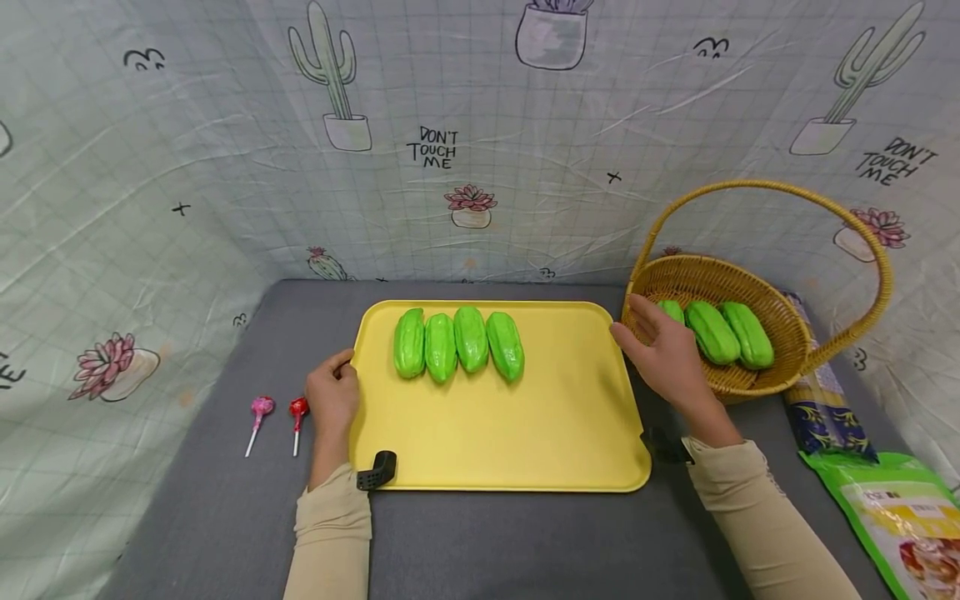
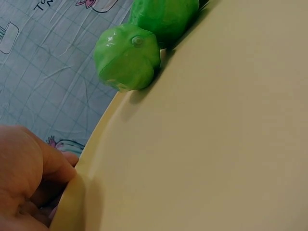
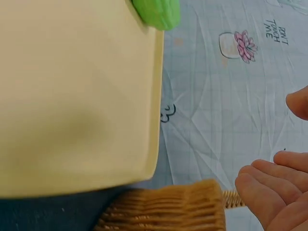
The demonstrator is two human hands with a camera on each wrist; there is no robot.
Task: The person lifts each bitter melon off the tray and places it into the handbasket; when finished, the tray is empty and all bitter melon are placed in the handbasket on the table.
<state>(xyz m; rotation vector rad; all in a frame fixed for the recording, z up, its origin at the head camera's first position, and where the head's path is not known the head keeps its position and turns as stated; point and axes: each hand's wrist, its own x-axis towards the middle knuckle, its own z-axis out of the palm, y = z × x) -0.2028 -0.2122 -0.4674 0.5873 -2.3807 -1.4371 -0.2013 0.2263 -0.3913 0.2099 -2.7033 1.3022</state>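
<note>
A yellow tray (image 1: 480,433) lies on the grey table, with several glossy green, ribbed, gourd-like vegetables (image 1: 440,346) in a row near its far left part. My left hand (image 1: 333,396) grips the tray's left rim, and its curled fingers (image 2: 57,166) meet that edge in the left wrist view. Over by the tray's right side, my right hand (image 1: 663,354) is held up at the wicker basket (image 1: 791,379), fingers extended and holding nothing. Its palm and spread thumb show in the right wrist view. Three more green vegetables (image 1: 712,333) sit inside the basket, one partly hidden by the right hand.
Left of the left hand lie a pink lollipop (image 1: 262,407) and a red lollipop (image 1: 298,407). A tall handle (image 1: 780,185) arches over the basket. Beside it are a dark blue patterned packet (image 1: 828,417) and a green-and-white bag (image 1: 900,517). Printed cloth hangs behind.
</note>
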